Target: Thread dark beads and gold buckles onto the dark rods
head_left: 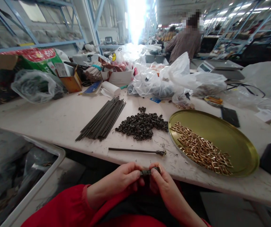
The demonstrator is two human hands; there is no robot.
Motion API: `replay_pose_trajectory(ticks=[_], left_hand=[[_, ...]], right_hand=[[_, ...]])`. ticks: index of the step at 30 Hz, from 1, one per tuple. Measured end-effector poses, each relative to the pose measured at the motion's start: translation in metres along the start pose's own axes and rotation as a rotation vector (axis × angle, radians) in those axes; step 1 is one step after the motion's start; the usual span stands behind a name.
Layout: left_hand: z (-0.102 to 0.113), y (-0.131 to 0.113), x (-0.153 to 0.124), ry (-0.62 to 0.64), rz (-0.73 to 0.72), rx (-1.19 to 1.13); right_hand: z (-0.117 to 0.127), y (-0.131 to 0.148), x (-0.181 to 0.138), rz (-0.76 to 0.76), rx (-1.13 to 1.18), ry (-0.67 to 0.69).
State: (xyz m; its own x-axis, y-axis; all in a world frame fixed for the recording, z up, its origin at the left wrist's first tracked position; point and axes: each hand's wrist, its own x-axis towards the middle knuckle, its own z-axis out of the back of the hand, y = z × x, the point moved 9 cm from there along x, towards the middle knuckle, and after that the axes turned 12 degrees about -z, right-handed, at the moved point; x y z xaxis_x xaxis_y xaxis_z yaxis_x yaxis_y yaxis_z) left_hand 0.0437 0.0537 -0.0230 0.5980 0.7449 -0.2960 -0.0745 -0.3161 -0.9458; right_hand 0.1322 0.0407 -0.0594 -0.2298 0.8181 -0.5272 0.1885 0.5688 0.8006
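Observation:
At the table's front edge, my left hand (129, 177) is closed on one part of a short dark strap (145, 172). My right hand (161, 183) pinches its other part, where a bit of gold metal shows between the fingers. Just beyond lies a finished-looking dark strap (135, 150) with loops and a gold buckle (164, 153) at its right end. Further back are a bundle of dark strips (102, 119) and a pile of small dark loops (142, 124). Many gold buckles (201, 149) lie in a round gold tray (230, 135) at the right.
Clear plastic bags (159, 78) crowd the back of the table (52, 116). A green and red box (40, 60) stands back left, a dark phone (230, 116) lies beyond the tray, and a white bin (55, 160) sits below left. A person (185, 44) stands further off.

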Motion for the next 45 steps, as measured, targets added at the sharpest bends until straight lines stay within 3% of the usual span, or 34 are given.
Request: replay_pose_trajectory(ticks=[4,9,15,21,25,32,35,39,45], left_hand=[[0.011,0.016,0.002,-0.102,0.032,-0.1],[0.007,0.021,0.005,-0.148,-0.002,-0.126],[-0.005,0.025,0.003,-0.083,0.034,-0.119],[-0.011,0.014,-0.009,0.108,0.099,0.22],[-0.01,0.007,-0.015,0.085,0.093,0.302],[-0.021,0.028,-0.012,0.039,0.069,0.142],[-0.021,0.026,-0.012,0.012,0.024,0.17],[-0.016,0.016,-0.017,0.009,0.04,0.271],[-0.021,0.022,-0.016,0.018,0.088,0.193]], right_hand=[[0.001,-0.004,0.001,-0.025,0.062,-0.026],[0.005,0.005,-0.006,0.083,-0.125,-0.115],[0.005,0.007,-0.019,0.159,-0.246,-0.114],[0.009,0.011,-0.028,0.266,-0.421,-0.202],[0.007,0.012,-0.032,0.286,-0.477,-0.187],[0.006,0.013,-0.039,0.321,-0.485,-0.179],[0.005,0.014,-0.039,0.328,-0.516,-0.185],[-0.002,0.017,-0.04,0.376,-0.647,-0.172],[-0.009,0.016,-0.045,0.482,-0.853,-0.17]])
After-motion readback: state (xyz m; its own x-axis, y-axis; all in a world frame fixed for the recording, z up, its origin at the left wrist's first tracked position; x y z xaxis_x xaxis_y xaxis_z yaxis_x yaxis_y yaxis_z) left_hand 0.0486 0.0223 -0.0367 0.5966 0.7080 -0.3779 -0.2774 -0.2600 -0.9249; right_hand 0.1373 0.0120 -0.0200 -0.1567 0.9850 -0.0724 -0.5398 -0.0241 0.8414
